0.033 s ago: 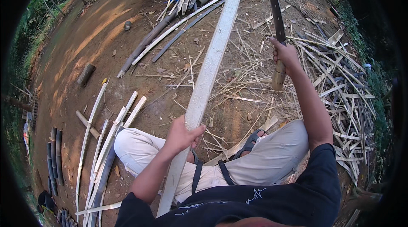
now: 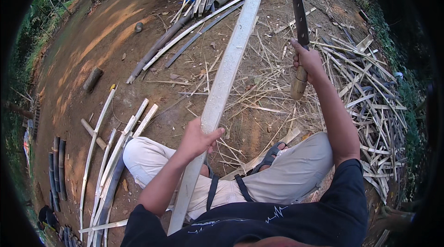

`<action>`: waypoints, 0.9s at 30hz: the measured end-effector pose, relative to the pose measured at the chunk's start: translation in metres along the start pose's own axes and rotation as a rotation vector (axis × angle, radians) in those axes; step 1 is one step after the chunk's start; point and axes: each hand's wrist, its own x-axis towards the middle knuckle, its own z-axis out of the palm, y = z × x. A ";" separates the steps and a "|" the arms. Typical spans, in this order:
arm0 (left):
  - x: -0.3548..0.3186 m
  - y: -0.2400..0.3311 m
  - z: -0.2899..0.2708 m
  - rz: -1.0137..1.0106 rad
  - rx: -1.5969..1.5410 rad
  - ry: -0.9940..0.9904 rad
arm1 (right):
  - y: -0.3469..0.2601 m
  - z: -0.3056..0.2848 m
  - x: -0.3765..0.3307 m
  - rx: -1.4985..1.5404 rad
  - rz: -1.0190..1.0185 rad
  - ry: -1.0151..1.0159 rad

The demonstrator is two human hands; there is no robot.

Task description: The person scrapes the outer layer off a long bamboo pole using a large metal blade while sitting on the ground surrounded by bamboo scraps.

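Observation:
A long split bamboo slat [image 2: 231, 62], pale inner face up, slants from my lap away to the far edge of the view. My left hand [image 2: 198, 140] grips it near my knees, thumb laid across its face and fingers round the edge. On the right, my right hand [image 2: 306, 64] is closed round the wooden handle of a machete [image 2: 300, 18]. Its dark blade has a row of holes and points up and away, apart from the slat. I sit with bent legs, the slat passing over my lap between the knees.
Split bamboo strips [image 2: 111, 180] lie beside my left knee, with dark bamboo pieces [image 2: 59, 168] farther left. A big heap of offcuts [image 2: 370, 103] spreads on the right. Thin shavings [image 2: 263, 85] litter the ground ahead. Bamboo poles [image 2: 159, 46] and a stack of pieces [image 2: 202, 0] lie farther off.
The machete and my right hand have shifted very slightly left. My left hand keeps its hold on the bamboo slat.

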 end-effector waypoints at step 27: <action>-0.073 -0.093 -0.002 -0.353 -0.433 -0.224 | 0.012 0.114 -0.035 0.246 -0.006 -0.209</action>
